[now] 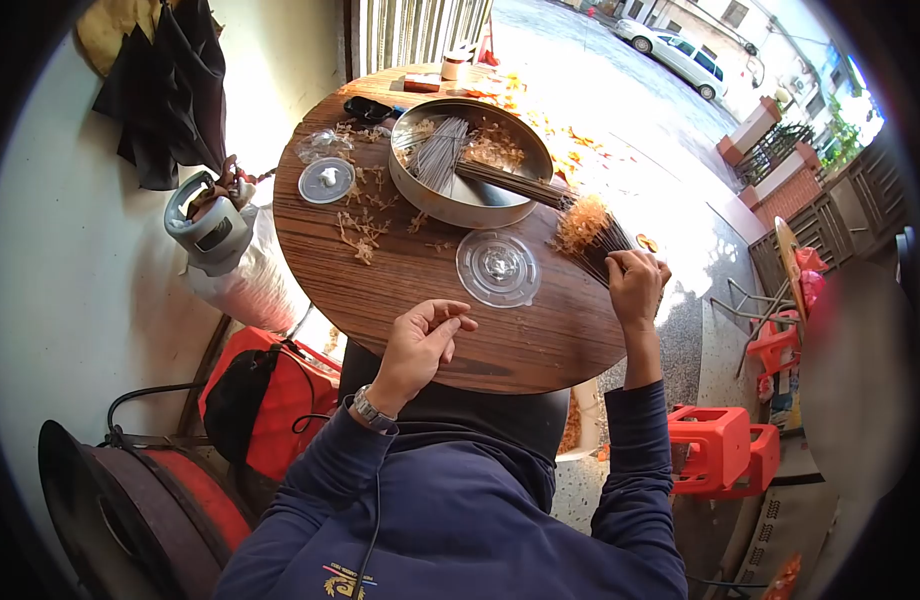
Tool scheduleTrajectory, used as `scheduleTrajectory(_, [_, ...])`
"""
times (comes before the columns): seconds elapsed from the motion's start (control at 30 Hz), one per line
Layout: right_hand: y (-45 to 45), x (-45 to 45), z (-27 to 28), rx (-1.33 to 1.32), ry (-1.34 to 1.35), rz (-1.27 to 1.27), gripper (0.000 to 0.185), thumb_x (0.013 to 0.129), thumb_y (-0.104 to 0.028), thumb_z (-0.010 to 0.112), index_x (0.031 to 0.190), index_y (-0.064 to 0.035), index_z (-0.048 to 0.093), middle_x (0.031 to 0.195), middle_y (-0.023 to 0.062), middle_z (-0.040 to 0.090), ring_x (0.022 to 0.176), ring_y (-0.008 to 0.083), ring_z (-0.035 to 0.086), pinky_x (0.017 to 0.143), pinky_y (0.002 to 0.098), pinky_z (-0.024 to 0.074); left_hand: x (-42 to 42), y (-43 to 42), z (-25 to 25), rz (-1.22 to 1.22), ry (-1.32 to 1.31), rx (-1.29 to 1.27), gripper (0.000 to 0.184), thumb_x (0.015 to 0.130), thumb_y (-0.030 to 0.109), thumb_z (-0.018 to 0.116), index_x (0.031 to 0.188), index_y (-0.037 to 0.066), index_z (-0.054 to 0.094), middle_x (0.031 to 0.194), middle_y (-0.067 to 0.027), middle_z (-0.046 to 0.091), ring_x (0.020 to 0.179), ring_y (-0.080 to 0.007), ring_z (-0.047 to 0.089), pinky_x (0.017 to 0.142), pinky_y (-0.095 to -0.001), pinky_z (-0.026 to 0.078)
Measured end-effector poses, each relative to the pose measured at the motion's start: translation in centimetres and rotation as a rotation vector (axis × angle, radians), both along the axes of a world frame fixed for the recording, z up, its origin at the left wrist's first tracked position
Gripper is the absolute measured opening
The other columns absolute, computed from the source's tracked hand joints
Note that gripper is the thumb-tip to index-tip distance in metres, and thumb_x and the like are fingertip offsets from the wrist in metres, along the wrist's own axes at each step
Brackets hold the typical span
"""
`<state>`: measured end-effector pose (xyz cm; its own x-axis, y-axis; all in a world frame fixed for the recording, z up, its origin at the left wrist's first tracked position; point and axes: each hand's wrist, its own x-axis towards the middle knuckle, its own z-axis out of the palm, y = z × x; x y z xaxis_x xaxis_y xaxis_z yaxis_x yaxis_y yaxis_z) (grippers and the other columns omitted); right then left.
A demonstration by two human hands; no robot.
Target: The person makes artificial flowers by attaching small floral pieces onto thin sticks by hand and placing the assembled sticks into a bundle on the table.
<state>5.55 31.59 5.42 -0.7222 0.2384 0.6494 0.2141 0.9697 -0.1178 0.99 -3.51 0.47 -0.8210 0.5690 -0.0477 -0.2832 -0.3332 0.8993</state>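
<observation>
My left hand [425, 345] hovers over the table's near edge, fingers curled and thumb pressed toward them; anything between them is too small to make out. Over at the right edge, my right hand [637, 285] pinches the ends of a bundle of thin dark sticks [520, 183]. That bundle rests across the rim of a round metal tin [460, 207], with a tuft of orange shavings [583, 222] on it. Inside the tin lie thin grey wires [442, 150] and more pale orange shavings [495, 148]. A clear plastic lid [498, 268] lies flat between my hands.
On the round wooden table [380, 300] are a small white-centred lid [327, 180], scattered shavings [363, 235] and a dark object [368, 109]. Red stools [715, 450] stand at right, a red bag [270, 400] at left. A white car [672, 57] is parked outside.
</observation>
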Motion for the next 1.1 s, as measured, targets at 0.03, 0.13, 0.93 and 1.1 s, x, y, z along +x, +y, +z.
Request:
scheduleTrajectory(0.03, [-0.3, -1.2, 1.2, 0.001, 0.003, 0.005, 0.008, 0.085, -0.016, 0.073, 0.086, -0.0096, 0.077, 0.086, 0.0037, 0.073, 0.087, 0.0224, 0.065, 0.096, 0.0383, 0.0356, 0.0, 0.0, 0.1, -0.005, -0.011, 0.004, 0.018, 0.101, 0.004, 0.056, 0.119, 0.000, 0.059, 0.101, -0.0126, 0.072, 0.056, -0.0020, 0.049, 0.052, -0.0165, 0.042])
scheduleTrajectory(0.13, [-1.6, -6.0, 5.1, -0.393, 0.057, 0.162, 0.010, 0.085, -0.016, 0.072, 0.088, -0.0079, 0.078, 0.084, 0.0097, 0.074, 0.080, 0.0283, 0.067, 0.087, 0.0420, 0.0435, 0.4, 0.4, 0.1, 0.023, 0.019, 0.006, 0.011, 0.102, 0.005, 0.057, 0.111, 0.001, 0.057, 0.102, -0.0149, 0.073, 0.054, -0.0024, 0.050, 0.050, -0.0169, 0.042])
scheduleTrajectory(0.93, [-2.0, -20.4, 5.8, -0.084, -0.791, 0.007, 0.014, 0.079, -0.016, 0.068, 0.088, -0.0175, 0.078, 0.097, 0.0103, 0.075, 0.100, 0.0292, 0.069, 0.101, 0.0588, 0.0339, 0.9, -0.1, 0.0, -0.013, 0.123, -0.069, 0.008, 0.098, 0.006, 0.064, 0.103, 0.001, 0.064, 0.094, -0.0079, 0.074, 0.057, -0.0012, 0.053, 0.051, -0.0172, 0.044])
scheduleTrajectory(1.1, [-1.8, -20.2, 6.3, -0.029, -0.724, 0.018, 0.014, 0.080, -0.015, 0.065, 0.087, -0.0166, 0.077, 0.098, 0.0117, 0.075, 0.101, 0.0305, 0.069, 0.101, 0.0624, 0.0338, 0.9, -0.1, 0.0, -0.014, 0.127, -0.091, 0.010, 0.098, 0.007, 0.065, 0.104, 0.000, 0.067, 0.093, -0.0074, 0.074, 0.057, -0.0011, 0.053, 0.050, -0.0172, 0.043])
